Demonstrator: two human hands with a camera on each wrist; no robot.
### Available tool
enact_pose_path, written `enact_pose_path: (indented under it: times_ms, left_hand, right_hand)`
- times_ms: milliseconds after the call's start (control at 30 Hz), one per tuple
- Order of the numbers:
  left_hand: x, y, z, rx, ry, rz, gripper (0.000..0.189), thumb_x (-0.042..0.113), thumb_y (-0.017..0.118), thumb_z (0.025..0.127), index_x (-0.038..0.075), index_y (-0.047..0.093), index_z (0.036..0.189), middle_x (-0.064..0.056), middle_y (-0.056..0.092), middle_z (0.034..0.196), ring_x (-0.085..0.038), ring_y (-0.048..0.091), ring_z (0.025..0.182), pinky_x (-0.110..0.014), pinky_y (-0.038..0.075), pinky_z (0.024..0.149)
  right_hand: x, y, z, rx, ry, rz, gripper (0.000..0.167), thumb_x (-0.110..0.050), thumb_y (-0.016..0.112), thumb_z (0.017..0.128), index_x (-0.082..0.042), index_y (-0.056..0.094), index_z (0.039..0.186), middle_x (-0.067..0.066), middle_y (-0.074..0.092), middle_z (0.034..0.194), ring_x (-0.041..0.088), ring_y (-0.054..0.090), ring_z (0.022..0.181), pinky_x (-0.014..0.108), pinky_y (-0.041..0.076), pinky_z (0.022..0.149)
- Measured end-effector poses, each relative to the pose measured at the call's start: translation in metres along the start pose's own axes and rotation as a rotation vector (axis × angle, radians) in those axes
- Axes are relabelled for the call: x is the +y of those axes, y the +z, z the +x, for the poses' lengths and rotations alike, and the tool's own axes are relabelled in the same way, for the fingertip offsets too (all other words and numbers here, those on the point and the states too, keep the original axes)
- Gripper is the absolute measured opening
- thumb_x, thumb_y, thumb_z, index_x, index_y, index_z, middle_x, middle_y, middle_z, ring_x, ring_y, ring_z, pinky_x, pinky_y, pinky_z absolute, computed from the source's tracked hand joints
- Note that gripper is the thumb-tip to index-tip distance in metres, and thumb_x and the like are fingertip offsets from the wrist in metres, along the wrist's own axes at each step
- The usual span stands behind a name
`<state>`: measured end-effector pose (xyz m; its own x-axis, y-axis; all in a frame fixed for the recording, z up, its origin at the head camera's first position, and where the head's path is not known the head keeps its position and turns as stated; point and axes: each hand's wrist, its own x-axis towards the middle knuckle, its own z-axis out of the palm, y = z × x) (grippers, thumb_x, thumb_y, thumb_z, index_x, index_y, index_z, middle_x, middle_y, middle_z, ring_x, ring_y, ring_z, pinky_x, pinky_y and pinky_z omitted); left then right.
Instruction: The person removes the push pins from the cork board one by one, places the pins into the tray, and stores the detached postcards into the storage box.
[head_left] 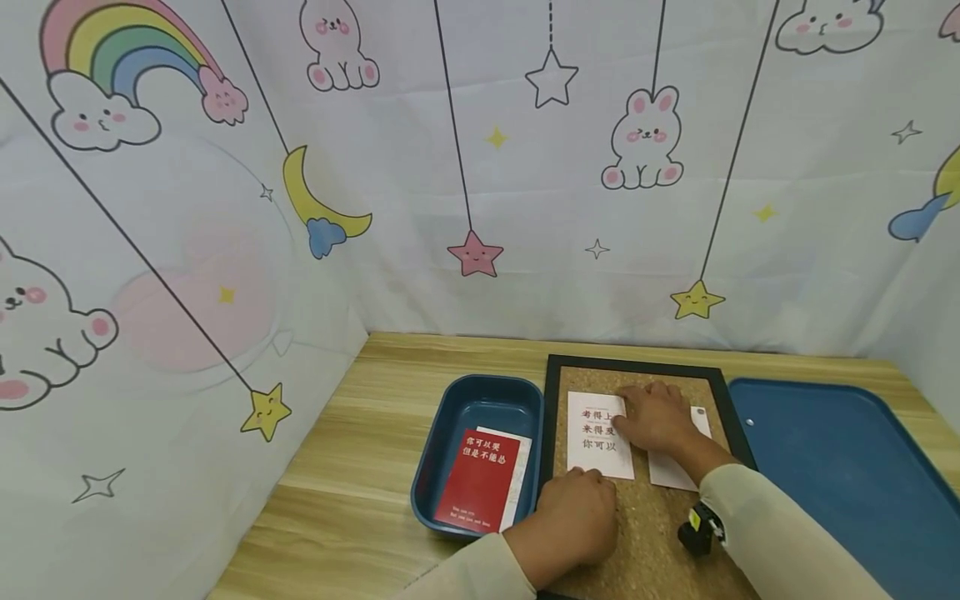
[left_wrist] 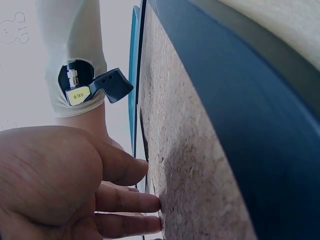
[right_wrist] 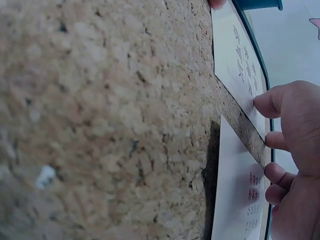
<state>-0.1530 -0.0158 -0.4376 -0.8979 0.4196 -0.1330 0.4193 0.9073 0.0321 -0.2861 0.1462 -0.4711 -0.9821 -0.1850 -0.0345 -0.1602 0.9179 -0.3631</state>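
Note:
A white card with red Chinese characters (head_left: pixel 588 462) lies on a black-framed corkboard (head_left: pixel 648 542). My left hand (head_left: pixel 577 517) is at the card's lower edge, its fingertips touching down there. In the left wrist view the fingers (left_wrist: pixel 127 201) extend toward the cork. My right hand (head_left: pixel 660 421) reaches over the card's upper right side, its thumb (right_wrist: pixel 270 102) on the card's face and a finger at the corner. Under the right hand, a second white card (head_left: pixel 671 473) is partly hidden. Its near edge lifts off the cork in the right wrist view, casting a shadow.
Left of the board stands a deep blue bin (head_left: pixel 430 442) holding a red card (head_left: pixel 480 483) over a white one. A flat blue tray (head_left: pixel 825 467) lies to the right, with a small shiny spot (head_left: pixel 750 422) near its left edge. A cartoon-printed curtain (head_left: pixel 547 308) closes the back.

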Motion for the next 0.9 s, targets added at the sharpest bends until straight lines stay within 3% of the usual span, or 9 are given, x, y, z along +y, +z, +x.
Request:
enact_pose_path:
  times_ms: [200, 500, 667, 767, 900]
  left_hand:
    - [0.0006, 0.0008, -0.0002, 0.002, -0.002, 0.006, 0.025, 0.038, 0.071, 0.092, 0.018, 0.074, 0.106, 0.007, 0.066, 0.102, -0.012, 0.061, 0.094, -0.034, 0.053, 0.074]
    - [0.0029, 0.0013, 0.0005, -0.006, -0.002, 0.022, 0.025, 0.039, 0.071, 0.092, 0.019, 0.074, 0.106, 0.008, 0.066, 0.1, -0.012, 0.061, 0.093, -0.033, 0.053, 0.074]
    - [0.0042, 0.0013, 0.0005, -0.005, -0.002, 0.029, 0.023, 0.039, 0.072, 0.091, 0.018, 0.074, 0.102, 0.007, 0.065, 0.095, -0.012, 0.06, 0.089, -0.033, 0.053, 0.071]
    - [0.0041, 0.0005, 0.0002, -0.008, -0.006, 0.029, 0.023, 0.039, 0.071, 0.091, 0.018, 0.074, 0.101, 0.006, 0.065, 0.093, -0.013, 0.06, 0.087, -0.033, 0.053, 0.069]
    - [0.0033, -0.0012, 0.0008, -0.02, -0.014, 0.019, 0.024, 0.039, 0.071, 0.092, 0.017, 0.074, 0.101, 0.006, 0.064, 0.092, -0.013, 0.06, 0.086, -0.034, 0.053, 0.069]
  right_hand:
    - [0.0008, -0.0002, 0.0013, -0.005, -0.007, 0.007, 0.057, -0.036, 0.063, 0.093, -0.006, 0.058, 0.141, 0.032, 0.049, 0.133, 0.055, 0.036, 0.127, 0.07, 0.026, 0.101]
    - [-0.0004, -0.0007, 0.0041, -0.009, 0.028, 0.019, 0.053, -0.039, 0.064, 0.091, -0.007, 0.059, 0.134, 0.024, 0.048, 0.117, 0.049, 0.038, 0.115, 0.062, 0.028, 0.092]
    - [0.0006, -0.0031, 0.0038, 0.008, 0.053, 0.059, 0.051, -0.037, 0.063, 0.09, -0.003, 0.057, 0.128, 0.026, 0.047, 0.119, 0.05, 0.035, 0.117, 0.062, 0.027, 0.093]
    - [0.0006, -0.0058, 0.0033, 0.038, 0.04, 0.083, 0.046, -0.032, 0.063, 0.091, -0.001, 0.055, 0.123, 0.023, 0.053, 0.11, 0.048, 0.042, 0.112, 0.062, 0.028, 0.09]
    - [-0.0003, -0.0096, 0.0035, 0.034, 0.025, 0.112, 0.042, -0.023, 0.06, 0.093, 0.001, 0.051, 0.127, 0.013, 0.062, 0.093, 0.037, 0.055, 0.092, 0.059, 0.035, 0.086]
